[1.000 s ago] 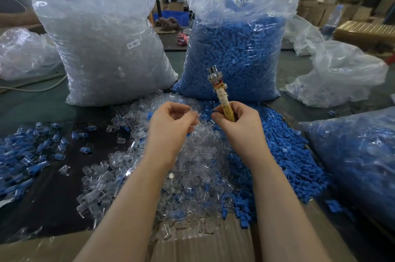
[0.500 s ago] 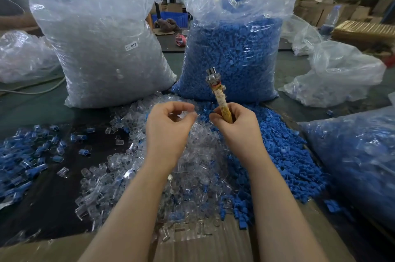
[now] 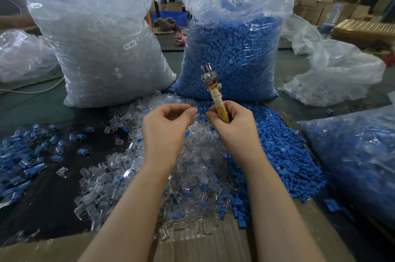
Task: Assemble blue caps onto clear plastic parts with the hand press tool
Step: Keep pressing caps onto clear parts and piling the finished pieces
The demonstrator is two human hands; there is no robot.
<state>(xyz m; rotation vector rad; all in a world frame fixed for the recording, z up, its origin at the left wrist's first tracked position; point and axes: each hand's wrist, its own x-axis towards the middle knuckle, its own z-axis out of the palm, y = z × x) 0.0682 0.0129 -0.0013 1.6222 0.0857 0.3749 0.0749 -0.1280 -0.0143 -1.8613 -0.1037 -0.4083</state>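
Bags first. We note a tall clear bag [image 3: 100, 48] at back left, packed with clear plastic parts and bearing a small label reading SJ-017. Beside it to the right stands a second clear bag [image 3: 233, 54], filled most of the way with blue caps, its top crumpled open. A third bag [image 3: 361, 165] lies at the right edge, holding what look like blue and clear pieces together; we cannot tell more. Slack bags sit at far left [image 3: 21, 56] and back right [image 3: 337, 76].

Bench [image 3: 25, 103] is dark green, with a black mat under the loose stock and a cardboard sheet [image 3: 203, 246] at the near edge. Behind, a cluttered workshop with cardboard boxes and a blue crate [image 3: 168, 16].

Loose clear parts [image 3: 119, 167] heap at centre under our forearms; loose blue caps [image 3: 284, 155] heap to their right, touching them. Capped pieces [image 3: 25, 159] lie scattered at left.

The right hand [image 3: 233, 125] curls round the hand press tool [image 3: 213, 91], its wrapped yellowish handle in the fist and its metal head pointing up and away. The left hand [image 3: 166, 127] hangs just beside it, fingers curled toward the thumb; what it pinches, if anything, we cannot tell.
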